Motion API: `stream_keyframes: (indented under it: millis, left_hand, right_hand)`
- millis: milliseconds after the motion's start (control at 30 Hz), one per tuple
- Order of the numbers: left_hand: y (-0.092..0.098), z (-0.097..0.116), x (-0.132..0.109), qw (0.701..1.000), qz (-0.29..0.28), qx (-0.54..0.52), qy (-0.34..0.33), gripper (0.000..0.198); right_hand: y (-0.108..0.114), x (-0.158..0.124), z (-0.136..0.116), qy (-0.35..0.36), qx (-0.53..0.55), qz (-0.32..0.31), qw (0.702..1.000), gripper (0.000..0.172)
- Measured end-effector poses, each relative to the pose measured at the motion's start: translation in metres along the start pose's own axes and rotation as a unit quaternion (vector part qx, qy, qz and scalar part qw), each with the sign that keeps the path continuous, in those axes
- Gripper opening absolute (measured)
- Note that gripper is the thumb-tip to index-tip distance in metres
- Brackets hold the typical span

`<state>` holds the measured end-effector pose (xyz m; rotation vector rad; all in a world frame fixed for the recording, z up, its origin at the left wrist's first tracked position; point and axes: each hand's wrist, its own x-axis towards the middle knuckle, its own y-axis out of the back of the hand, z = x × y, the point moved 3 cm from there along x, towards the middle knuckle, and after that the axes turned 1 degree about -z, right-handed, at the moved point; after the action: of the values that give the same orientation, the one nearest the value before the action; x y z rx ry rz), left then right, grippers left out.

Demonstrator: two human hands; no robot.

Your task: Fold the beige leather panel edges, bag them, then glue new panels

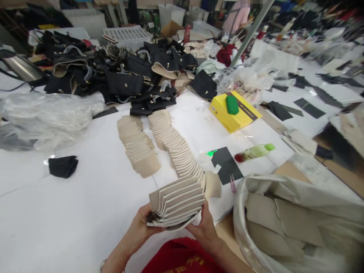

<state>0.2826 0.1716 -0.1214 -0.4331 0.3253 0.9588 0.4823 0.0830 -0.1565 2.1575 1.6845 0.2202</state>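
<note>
Between my two hands is a stack of beige leather-like pieces (179, 203), bent and fanned so their pale edges show. My left hand (143, 220) grips its left end, thumb on the side and fingers partly hidden underneath. My right hand (205, 227) closes on the right end in the same way. Just beyond, a long fanned row of similar beige pieces (182, 151) runs away over the white table (93, 212). A shorter fanned row of beige pieces (139, 149) lies to its left. One loose beige piece (213, 184) sits by my right hand.
At right stands a white sack (240, 227) holding beige pieces. Nearby lie a bottle (254, 152), a dark sheet (227, 165), pink snips (232, 183) and a yellow box (234, 117) with a green block (232, 104). Black bag parts (125, 81) pile up behind; plastic wrap (51, 119) lies left.
</note>
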Motion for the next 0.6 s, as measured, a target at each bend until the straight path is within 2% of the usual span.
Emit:
stream_keyframes:
  millis: [200, 367, 600]
  left_hand:
    - [-0.064, 0.012, 0.04, 0.993, -0.117, -0.016, 0.021, 0.045]
    - [-0.118, 0.008, 0.064, 0.975, -0.211, -0.042, 0.048, 0.05]
    - [-0.164, -0.003, 0.087, 0.961, -0.269, -0.043, 0.037, 0.048]
  right_hand:
    - [0.06, -0.018, 0.014, -0.019, -0.028, 0.092, 0.995, 0.081]
    - [0.104, -0.044, 0.033, -0.046, -0.105, 0.169, 0.979, 0.087]
    - [0.14, -0.063, 0.035, -0.072, -0.106, 0.227, 0.965, 0.075]
